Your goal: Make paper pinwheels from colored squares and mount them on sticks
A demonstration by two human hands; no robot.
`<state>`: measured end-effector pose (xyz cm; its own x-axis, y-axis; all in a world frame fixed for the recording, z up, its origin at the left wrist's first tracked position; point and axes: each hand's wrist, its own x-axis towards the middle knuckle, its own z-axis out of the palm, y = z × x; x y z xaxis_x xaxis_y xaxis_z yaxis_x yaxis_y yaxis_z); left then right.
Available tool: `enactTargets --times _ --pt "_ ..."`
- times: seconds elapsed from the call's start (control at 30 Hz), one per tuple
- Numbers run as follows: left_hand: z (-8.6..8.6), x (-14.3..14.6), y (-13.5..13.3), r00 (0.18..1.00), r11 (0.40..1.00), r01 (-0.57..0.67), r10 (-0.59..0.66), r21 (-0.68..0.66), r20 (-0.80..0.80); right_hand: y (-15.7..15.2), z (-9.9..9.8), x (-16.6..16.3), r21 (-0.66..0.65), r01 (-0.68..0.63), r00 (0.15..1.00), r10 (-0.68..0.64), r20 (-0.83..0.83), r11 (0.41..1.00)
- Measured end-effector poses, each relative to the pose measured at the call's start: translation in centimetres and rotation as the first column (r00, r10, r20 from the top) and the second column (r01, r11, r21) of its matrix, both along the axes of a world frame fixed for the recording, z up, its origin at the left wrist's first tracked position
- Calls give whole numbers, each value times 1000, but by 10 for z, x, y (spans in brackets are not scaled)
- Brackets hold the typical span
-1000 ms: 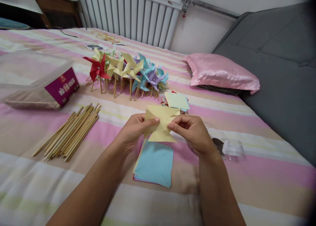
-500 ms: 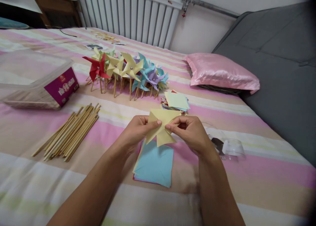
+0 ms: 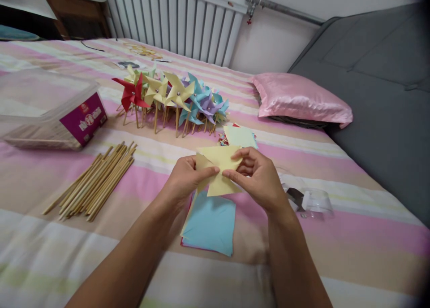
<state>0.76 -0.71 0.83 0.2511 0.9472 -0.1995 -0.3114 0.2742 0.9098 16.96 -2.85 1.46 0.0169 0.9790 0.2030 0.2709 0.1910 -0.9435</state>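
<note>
A yellow paper square (image 3: pixel 219 158) with cuts running in from its corners is held up between my hands. My left hand (image 3: pixel 188 175) pinches its left side, thumb near the middle. From the right, my right hand (image 3: pixel 255 173) grips the same paper, with the thumb near the centre and the index finger at the upper right edge. Below the paper lies a stack of coloured sheets, a blue sheet (image 3: pixel 211 225) on top. Just behind it is another pile of paper squares (image 3: pixel 242 136), topped with pale yellow and partly hidden by my right hand.
Several finished paper pinwheels (image 3: pixel 178 93) on sticks stand at the back. Loose wooden sticks (image 3: pixel 94 182) lie left, near a clear plastic box (image 3: pixel 50 93) with a purple label. A clear plastic cup (image 3: pixel 317 202) is at right, a pink pillow (image 3: pixel 302 97) behind it.
My right hand has shifted its hold, the index finger now reaching over the paper's upper right edge. The yellow paper has turned slightly, and its left flap bends more.
</note>
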Motion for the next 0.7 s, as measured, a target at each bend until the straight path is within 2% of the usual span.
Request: enactTargets --times 0.1,0.17,0.33,0.47,0.57,0.63,0.7 --pt "-1 2 0 997 999 -50 50 0 62 0 -1 -6 -28 -8 983 2 -186 1000" --pt "-2 2 0 996 998 -58 57 3 74 1 -1 -9 -22 15 969 -20 -246 1000" --pt "-1 2 -2 999 1000 -12 11 18 30 1 -2 -11 -6 71 962 -70 -265 997" --pt "2 1 -3 999 998 -35 35 -52 -4 2 -3 -11 22 66 976 -60 -210 998" --pt "3 -1 -1 994 992 -86 92 -91 60 2 -1 -8 179 141 986 -122 -110 974" --pt "3 -3 2 983 986 -129 142 -109 113 0 2 -5 330 216 976 -212 -48 919" --pt "2 -5 4 971 976 -176 194 -126 140 -4 7 0 408 226 970 -244 -9 884"
